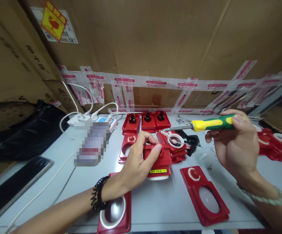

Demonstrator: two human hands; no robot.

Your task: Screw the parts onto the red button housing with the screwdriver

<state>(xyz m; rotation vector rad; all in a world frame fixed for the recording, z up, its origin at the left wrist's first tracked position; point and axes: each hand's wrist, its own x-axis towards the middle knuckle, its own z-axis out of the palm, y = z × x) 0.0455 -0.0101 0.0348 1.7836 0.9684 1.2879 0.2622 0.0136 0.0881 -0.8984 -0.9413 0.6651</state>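
My left hand (138, 159) is closed around a red plastic housing (159, 159) with a yellow label, holding it on the white table (155, 201). My right hand (233, 146) grips a yellow-and-green screwdriver (211, 123). Its metal shaft points left, and the tip sits just above the top of the housing near a white ring part (175, 140). A black coil band is on my left wrist, a pale bead bracelet on my right.
Three red bases with black knobs (147, 121) line the back. Red cover plates lie at front centre (115, 211), front right (204, 195) and far right (277, 144). A power strip with white cables (87, 118), a black bag (21, 133) and a dark flat device (11, 185) sit left. Cardboard walls surround.
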